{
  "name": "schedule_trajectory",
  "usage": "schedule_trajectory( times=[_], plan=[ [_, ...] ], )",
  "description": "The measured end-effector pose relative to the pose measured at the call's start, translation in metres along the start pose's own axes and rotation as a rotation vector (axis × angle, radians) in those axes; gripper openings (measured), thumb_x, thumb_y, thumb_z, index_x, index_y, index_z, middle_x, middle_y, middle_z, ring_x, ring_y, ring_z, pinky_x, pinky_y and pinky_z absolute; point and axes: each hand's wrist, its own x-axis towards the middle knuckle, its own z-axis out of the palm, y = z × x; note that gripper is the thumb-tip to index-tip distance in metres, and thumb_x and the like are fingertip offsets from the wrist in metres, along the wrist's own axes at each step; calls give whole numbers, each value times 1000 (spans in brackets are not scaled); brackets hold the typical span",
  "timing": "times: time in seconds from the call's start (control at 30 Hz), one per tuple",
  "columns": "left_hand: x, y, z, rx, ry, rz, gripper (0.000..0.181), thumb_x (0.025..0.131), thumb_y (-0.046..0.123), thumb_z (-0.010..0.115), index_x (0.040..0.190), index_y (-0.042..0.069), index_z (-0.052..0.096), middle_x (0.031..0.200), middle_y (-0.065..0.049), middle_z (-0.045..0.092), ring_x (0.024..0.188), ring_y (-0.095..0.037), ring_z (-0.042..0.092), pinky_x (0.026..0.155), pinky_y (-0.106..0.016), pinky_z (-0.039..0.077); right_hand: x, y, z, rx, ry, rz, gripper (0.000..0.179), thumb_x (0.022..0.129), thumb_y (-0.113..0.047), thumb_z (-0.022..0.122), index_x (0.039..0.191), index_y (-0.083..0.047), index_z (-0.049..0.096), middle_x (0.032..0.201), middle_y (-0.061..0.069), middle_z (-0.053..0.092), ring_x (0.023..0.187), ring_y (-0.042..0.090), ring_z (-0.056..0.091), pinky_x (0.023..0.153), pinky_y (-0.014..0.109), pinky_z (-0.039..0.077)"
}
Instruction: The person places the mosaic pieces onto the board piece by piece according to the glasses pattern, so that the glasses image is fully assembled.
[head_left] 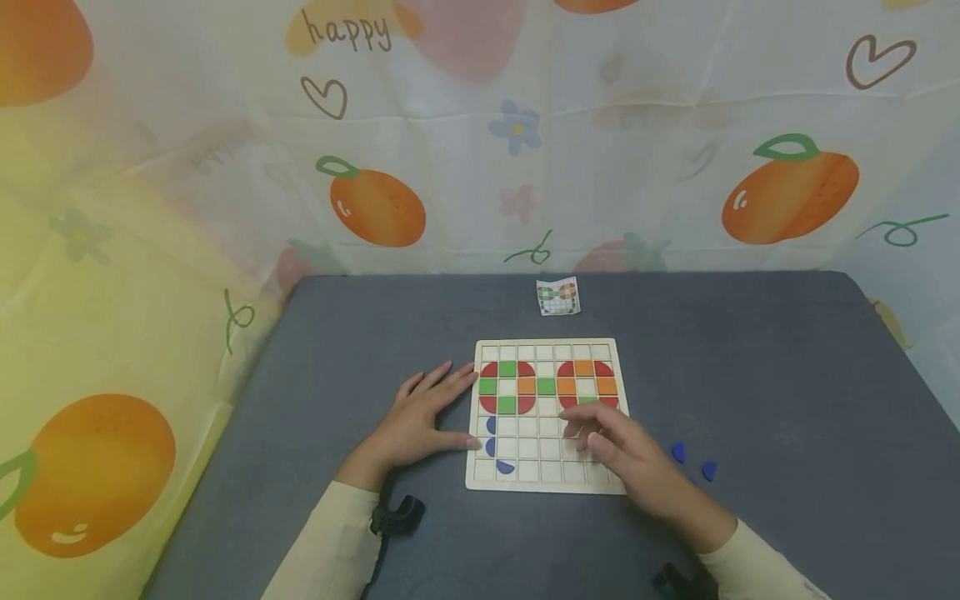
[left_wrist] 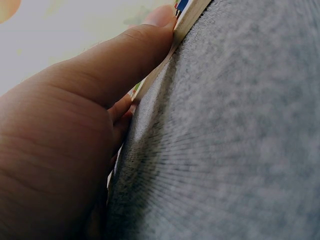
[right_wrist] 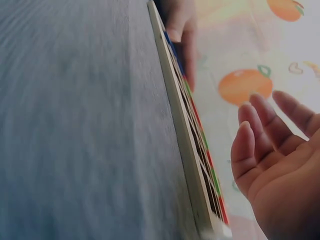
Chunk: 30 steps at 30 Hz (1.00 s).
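Observation:
A square wooden grid board (head_left: 528, 448) lies on the table. Red quarter-round, green and orange pieces form two ring shapes in its upper rows, joined by a green square (head_left: 546, 386). Three blue half-round pieces (head_left: 491, 425) sit in cells at the lower left. My left hand (head_left: 412, 425) rests along the board's left edge, fingers spread, its thumb (left_wrist: 159, 17) at the rim. Over the board's lower right hovers my right hand (head_left: 637, 462), fingers loosely bent with nothing between them; in the right wrist view its fingers (right_wrist: 243, 150) appear apart from the board.
Two loose blue half-round pieces (head_left: 678, 452) lie on the grey table (head_left: 787, 392) to the right of the board. Behind the board is a small pattern card (head_left: 558, 297). A fruit-printed cloth (head_left: 615, 167) hangs at the table's far edge.

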Motion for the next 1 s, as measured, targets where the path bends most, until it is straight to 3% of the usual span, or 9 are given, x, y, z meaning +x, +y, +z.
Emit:
schedule_trajectory(
  times=[0.3,0.6,0.73,0.87,1.0],
  plan=[
    [0,0,1,3,4,4,107,85,67,86,172,26,38,175,16,28,165,-22,12,127,-60,2,-15,7,-31,46,48,-44,37,115,-5,34,141,10,57,119,22,65,99,28,62,85,34,53],
    [2,1,2,11,-8,-9,107,86,69,84,173,28,36,175,18,26,165,-19,10,127,-59,2,-31,14,-66,57,122,-34,56,122,-30,26,143,14,54,120,24,64,101,26,62,87,29,50],
    [2,1,2,14,-6,-12,108,85,69,84,172,28,37,175,18,26,165,-18,10,127,-59,2,-37,19,-83,58,125,-18,59,121,-33,25,147,11,53,122,23,64,105,26,62,90,29,49],
    [1,1,2,8,1,-8,108,85,69,85,172,28,37,175,17,27,165,-19,11,127,-60,2,-42,25,-100,47,99,8,58,121,-33,26,149,9,53,125,23,64,110,25,62,92,29,50],
    [0,-1,1,3,0,-9,107,86,68,85,172,28,37,175,17,27,165,-19,11,127,-60,1,-45,28,-111,8,80,52,45,119,-14,30,151,6,54,126,20,67,112,23,64,92,27,51]
  ],
)
